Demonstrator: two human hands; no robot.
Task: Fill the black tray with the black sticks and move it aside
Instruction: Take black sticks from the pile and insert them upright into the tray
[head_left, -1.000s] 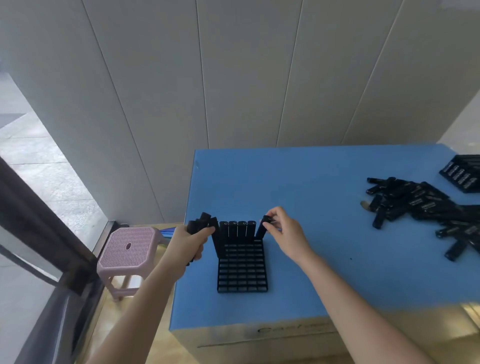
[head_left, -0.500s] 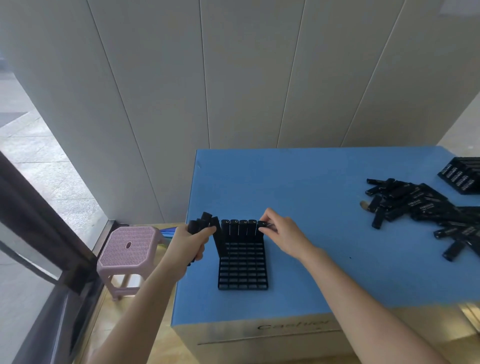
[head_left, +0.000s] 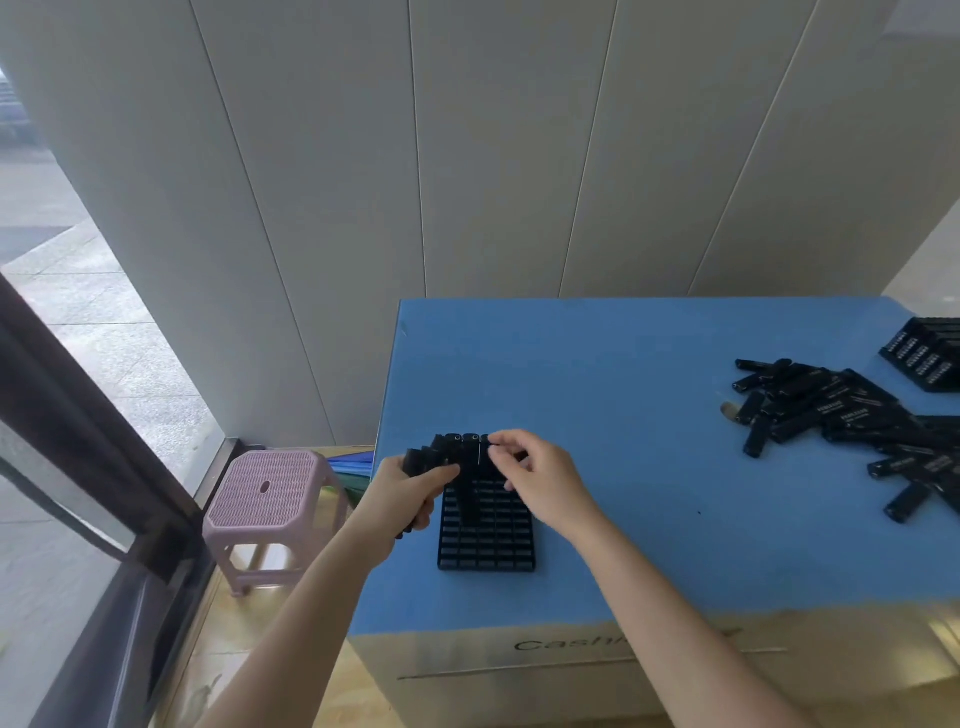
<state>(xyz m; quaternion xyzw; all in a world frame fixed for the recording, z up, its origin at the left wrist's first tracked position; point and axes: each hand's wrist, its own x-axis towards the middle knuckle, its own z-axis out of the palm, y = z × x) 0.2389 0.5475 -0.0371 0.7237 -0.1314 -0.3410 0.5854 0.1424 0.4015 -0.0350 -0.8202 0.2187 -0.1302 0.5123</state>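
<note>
Black tray (head_left: 485, 543) flat; left hand (head_left: 402, 501) grips black sticks (head_left: 415, 461), right hand (head_left: 545, 488) pinches single stick (head_left: 482, 460).

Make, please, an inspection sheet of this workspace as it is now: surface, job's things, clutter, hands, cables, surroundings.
Surface: blue top on a cardboard box.
Job's things: black tray lies flat near the front left corner; black sticks stand in its far row, most slots unfilled; loose pile of sticks to the right.
Clutter: second black tray at the right edge.
Hands: left hand grips a bundle of sticks; right hand has its fingertips at the standing row, whether it pinches one cannot be told.
Cables: nothing seen.
Surroundings: pink stool on the floor left of the table; white panelled wall behind.
</note>
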